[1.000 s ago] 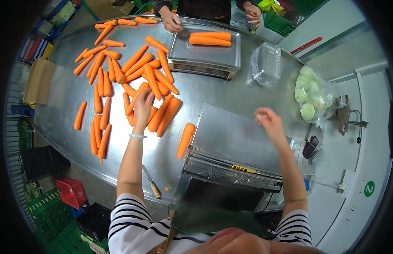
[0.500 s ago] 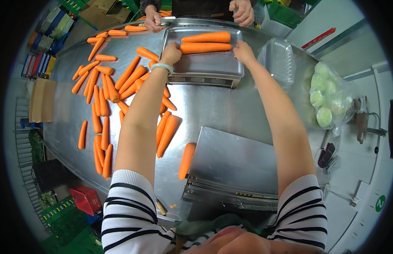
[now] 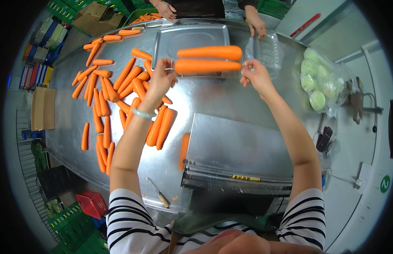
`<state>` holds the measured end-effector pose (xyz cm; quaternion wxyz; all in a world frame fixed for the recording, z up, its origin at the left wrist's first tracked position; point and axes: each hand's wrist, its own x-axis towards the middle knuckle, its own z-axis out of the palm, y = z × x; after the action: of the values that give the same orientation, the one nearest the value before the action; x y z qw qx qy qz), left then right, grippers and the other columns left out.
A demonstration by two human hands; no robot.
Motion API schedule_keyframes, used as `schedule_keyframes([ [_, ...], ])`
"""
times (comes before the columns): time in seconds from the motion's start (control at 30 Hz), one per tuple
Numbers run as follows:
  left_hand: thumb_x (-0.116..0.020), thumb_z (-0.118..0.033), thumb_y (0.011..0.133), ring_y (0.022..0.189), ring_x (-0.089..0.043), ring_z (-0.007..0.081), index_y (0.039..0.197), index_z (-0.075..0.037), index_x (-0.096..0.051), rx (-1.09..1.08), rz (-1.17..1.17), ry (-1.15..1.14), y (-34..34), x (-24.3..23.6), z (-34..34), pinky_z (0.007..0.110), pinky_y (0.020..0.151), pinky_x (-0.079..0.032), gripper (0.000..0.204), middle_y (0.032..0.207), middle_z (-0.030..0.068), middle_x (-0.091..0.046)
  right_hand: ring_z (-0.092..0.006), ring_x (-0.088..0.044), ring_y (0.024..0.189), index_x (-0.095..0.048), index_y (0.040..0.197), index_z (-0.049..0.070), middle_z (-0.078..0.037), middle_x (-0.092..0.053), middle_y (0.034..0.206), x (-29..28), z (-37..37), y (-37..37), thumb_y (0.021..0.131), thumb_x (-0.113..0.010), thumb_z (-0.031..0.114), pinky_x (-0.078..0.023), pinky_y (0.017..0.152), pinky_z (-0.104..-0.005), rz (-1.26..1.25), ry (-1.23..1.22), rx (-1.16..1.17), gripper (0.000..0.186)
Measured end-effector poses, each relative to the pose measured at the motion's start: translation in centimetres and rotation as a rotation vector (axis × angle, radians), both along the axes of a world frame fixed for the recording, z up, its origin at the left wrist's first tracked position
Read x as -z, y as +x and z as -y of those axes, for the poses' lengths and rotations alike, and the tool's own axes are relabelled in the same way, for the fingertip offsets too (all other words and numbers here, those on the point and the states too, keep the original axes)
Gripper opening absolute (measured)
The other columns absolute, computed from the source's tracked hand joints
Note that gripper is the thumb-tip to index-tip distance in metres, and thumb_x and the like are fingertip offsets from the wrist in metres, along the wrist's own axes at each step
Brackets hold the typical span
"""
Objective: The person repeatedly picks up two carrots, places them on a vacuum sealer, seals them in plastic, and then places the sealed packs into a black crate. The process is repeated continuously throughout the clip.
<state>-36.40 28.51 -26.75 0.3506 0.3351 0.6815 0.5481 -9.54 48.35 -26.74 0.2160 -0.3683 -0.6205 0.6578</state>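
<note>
Two large orange carrots (image 3: 210,53) lie side by side in the air between my hands, just in front of the scale's metal pan (image 3: 186,34). They appear to rest in a clear plastic tray; only faint edges of it show at my fingers. My left hand (image 3: 163,77) is closed at the tray's left end, a pale bangle (image 3: 144,113) on its wrist. At the right end my right hand (image 3: 255,75) pinches the tray, slightly blurred. Many loose carrots (image 3: 128,79) lie on the steel table (image 3: 69,122) to the left.
Across the table, another person's hand (image 3: 256,23) touches a stack of clear trays (image 3: 268,51). A metal-topped machine (image 3: 234,142) stands nearest me, with one carrot (image 3: 184,148) beside it. A knife (image 3: 159,194) lies at the front edge. Bagged green vegetables (image 3: 319,80) sit right.
My hands have brought the two carrots off the scale's pan and toward me. The other person's hand has moved to the clear trays on the right.
</note>
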Motion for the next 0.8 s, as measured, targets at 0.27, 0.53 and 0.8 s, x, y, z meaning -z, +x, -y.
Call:
schedule_keyframes([
  [0.27, -0.052, 0.009, 0.080, 0.068, -0.064, 0.0168, 0.119, -0.001, -0.046, 0.208, 0.106, -0.180, 18.1, 1.0, 11.4, 0.030, 0.059, -0.050, 0.040, 0.110, 0.0135, -0.059, -0.0164, -0.066, 0.067, -0.053, 0.111, 0.000, -0.007, -0.054, 0.096, -0.8, 15.6, 22.2, 0.090, -0.061, -0.006, -0.052, 0.052, -0.0278, 0.185, -0.158, 0.131, 0.023],
  [0.53, -0.066, 0.000, 0.076, 0.088, -0.063, 0.0321, 0.114, 0.003, -0.059, 0.258, -0.438, -0.156, 27.4, 2.3, 14.7, 0.041, 0.080, -0.053, 0.039, 0.091, 0.0156, -0.065, -0.0209, -0.067, 0.075, -0.064, 0.109, 0.000, -0.010, -0.068, 0.084, 0.6, 21.8, 31.8, 0.085, -0.070, 0.003, -0.053, 0.070, -0.0356, 0.539, 0.264, 0.193, 0.025],
  [0.8, -0.073, -0.008, 0.086, 0.085, -0.063, 0.0301, 0.098, 0.001, -0.073, 0.109, -0.770, -0.100, 22.7, -0.6, 21.5, 0.039, 0.076, -0.049, 0.015, 0.086, 0.0133, -0.067, -0.0317, -0.063, 0.084, -0.068, 0.110, 0.003, -0.011, -0.064, 0.087, -2.2, 24.4, 37.8, 0.083, -0.077, 0.018, -0.050, 0.078, -0.0412, 0.506, 0.469, 0.339, 0.032],
])
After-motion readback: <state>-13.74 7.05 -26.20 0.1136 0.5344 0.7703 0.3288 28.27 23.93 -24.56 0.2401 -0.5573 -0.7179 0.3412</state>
